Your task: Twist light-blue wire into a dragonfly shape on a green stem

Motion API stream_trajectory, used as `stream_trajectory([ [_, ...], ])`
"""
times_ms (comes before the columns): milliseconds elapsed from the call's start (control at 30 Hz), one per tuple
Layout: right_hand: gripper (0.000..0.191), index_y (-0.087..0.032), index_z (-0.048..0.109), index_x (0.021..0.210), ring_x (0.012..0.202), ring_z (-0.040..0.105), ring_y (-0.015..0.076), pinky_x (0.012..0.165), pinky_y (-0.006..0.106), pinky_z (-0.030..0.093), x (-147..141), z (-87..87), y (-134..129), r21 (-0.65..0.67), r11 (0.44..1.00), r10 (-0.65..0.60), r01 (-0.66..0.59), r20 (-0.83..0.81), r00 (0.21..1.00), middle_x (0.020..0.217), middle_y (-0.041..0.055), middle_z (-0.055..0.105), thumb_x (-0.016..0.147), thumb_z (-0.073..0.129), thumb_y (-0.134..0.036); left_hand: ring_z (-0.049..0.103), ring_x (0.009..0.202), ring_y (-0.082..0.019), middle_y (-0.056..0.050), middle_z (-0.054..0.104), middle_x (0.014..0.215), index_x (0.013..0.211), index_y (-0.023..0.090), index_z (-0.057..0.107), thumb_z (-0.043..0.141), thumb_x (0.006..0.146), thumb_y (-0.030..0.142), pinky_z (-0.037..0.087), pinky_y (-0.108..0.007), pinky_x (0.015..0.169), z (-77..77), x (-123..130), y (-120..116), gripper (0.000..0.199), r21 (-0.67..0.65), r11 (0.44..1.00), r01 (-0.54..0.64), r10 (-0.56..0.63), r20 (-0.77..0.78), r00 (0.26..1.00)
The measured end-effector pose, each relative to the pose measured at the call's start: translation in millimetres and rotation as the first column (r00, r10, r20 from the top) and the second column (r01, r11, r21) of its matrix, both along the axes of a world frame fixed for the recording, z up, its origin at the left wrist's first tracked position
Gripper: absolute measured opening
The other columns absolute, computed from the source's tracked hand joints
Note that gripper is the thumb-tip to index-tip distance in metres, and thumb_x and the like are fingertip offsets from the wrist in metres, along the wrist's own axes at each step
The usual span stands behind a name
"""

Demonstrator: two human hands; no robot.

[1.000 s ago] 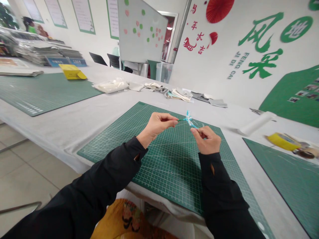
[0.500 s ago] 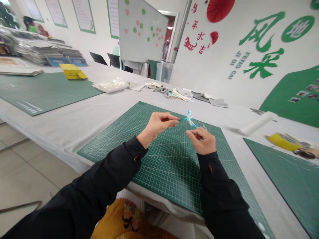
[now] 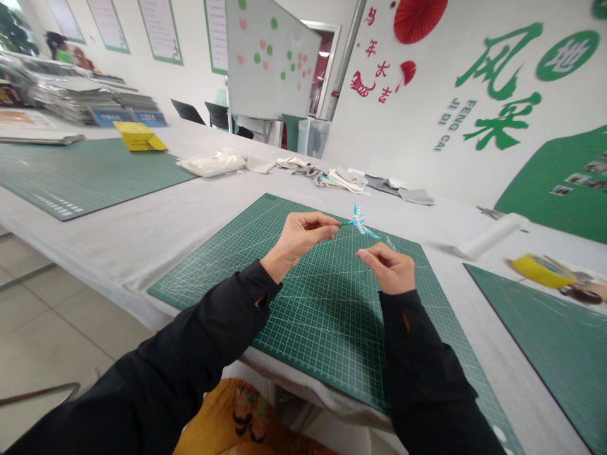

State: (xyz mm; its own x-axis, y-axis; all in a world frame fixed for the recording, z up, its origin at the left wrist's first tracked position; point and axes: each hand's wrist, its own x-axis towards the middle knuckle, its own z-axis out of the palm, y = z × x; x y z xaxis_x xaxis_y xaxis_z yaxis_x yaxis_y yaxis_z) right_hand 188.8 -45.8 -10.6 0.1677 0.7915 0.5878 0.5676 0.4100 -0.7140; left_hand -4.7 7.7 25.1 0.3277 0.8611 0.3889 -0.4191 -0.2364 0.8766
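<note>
Beadwork (image 3: 359, 221) just past left fingers (image 3: 315, 219)

Sky-blue ornament (image 3: 359, 221) (white beads) above a green cutting mat (image 3: 313, 335), white-gridded

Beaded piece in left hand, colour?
The beaded piece is bright blue and white, best in the head view.

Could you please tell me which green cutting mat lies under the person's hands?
The middle mat: the left hand and right hand hover over it; the other mats lie to either side.
</note>
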Motion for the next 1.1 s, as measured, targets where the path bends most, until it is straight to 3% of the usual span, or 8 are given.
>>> stream_trajectory([
  [233, 0.022, -0.019, 0.068, 0.059, 0.049, 0.043, 0.0105, 0.050, 0.027, 0.032, 6.3, -3.8, 6.7, -0.061, 0.997, 0.031, -0.046, -0.218, 0.975, 0.050, -0.0025, 0.050, 0.069, 0.068, -0.037, 0.049, 0.053, -0.006, 0.002, 0.058, 0.058, 0.069, 0.015, 0.071, 0.073, 0.064, 0.018, 0.038, -0.021, 0.053, -0.1, 1.1, -2.4, 0.006, 0.067, 0.998, -0.011, 0.008, 0.043, 0.999],
  [600, 0.021, -0.018, 0.067, 0.058, 0.053, 0.045, 0.0103, 0.053, 0.027, 0.037, -7.0, 0.8, 2.1, -0.184, 0.956, 0.205, -0.229, -0.142, 0.968, 0.053, -0.0023, 0.051, 0.072, 0.067, -0.034, 0.051, 0.055, -0.006, 0.002, 0.059, 0.061, 0.073, 0.016, 0.072, 0.073, 0.065, 0.019, 0.041, -0.021, 0.055, -1.9, 2.7, -0.8, 0.009, 0.038, 0.996, -0.077, 0.074, 0.077, 0.994],
  [800, 0.023, -0.019, 0.066, 0.053, 0.052, 0.046, 0.0108, 0.052, 0.027, 0.037, -4.2, -6.6, 5.8, -0.179, 0.964, 0.146, -0.195, -0.256, 0.956, 0.051, -0.0019, 0.052, 0.069, 0.070, -0.035, 0.051, 0.056, -0.006, 0.001, 0.059, 0.062, 0.072, 0.015, 0.071, 0.073, 0.064, 0.021, 0.040, -0.021, 0.054, -4.5, 3.0, 1.6, 0.010, 0.018, 0.994, -0.103, 0.102, 0.061, 0.993],
  [967, 0.022, -0.019, 0.069, 0.066, 0.047, 0.040, 0.0088, 0.044, 0.026, 0.035, 3.1, -11.2, 10.4, -0.236, 0.948, 0.069, -0.213, -0.502, 0.862, 0.059, 0.0005, 0.057, 0.064, 0.072, -0.041, 0.049, 0.055, -0.006, 0.002, 0.057, 0.061, 0.070, 0.015, 0.068, 0.073, 0.064, 0.022, 0.038, -0.022, 0.054, -6.4, 2.6, 6.2, 0.011, 0.000, 0.995, -0.102, 0.102, 0.058, 0.993],
  [1100, 0.028, -0.021, 0.069, 0.069, 0.047, 0.039, 0.0087, 0.043, 0.026, 0.037, 20.4, -9.6, 13.9, -0.260, 0.953, 0.003, -0.159, -0.514, 0.858, 0.059, 0.0000, 0.054, 0.064, 0.068, -0.048, 0.046, 0.054, -0.006, 0.003, 0.056, 0.059, 0.071, 0.015, 0.068, 0.072, 0.065, 0.023, 0.036, -0.022, 0.053, -7.1, 1.4, 9.4, 0.011, -0.007, 0.996, -0.094, 0.094, 0.037, 0.995],
])
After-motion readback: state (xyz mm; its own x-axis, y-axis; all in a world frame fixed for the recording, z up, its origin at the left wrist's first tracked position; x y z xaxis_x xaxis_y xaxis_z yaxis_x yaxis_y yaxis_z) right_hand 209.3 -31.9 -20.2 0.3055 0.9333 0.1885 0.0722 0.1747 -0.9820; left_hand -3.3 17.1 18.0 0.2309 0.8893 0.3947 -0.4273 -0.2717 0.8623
